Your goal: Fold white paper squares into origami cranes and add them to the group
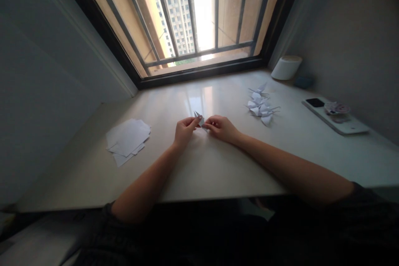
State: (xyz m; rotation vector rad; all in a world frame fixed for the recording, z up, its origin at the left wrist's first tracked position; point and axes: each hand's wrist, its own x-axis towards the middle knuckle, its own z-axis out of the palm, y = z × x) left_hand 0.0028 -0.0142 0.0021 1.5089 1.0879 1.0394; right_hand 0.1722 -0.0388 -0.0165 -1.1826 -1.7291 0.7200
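A small piece of folded white paper (201,121) with a narrow pointed tip is held between my two hands, just above the middle of the white tabletop (199,174). My left hand (185,129) pinches it from the left, thumb and fingers closed on it. From the right, my right hand (222,127) grips its lower right side with the fingertips. The fingers cover part of the paper, so its full shape is hidden. Right of my hands lies a cluster of folded paper cranes (261,106). Off to the left is a loose stack of white paper sheets (127,137).
At the right lies a white phone (335,117) with a small round item (338,109) on it. A white cylinder (286,67) and a small dark blue object (304,81) stand in the back right corner. A barred window (199,66) rises behind the tabletop.
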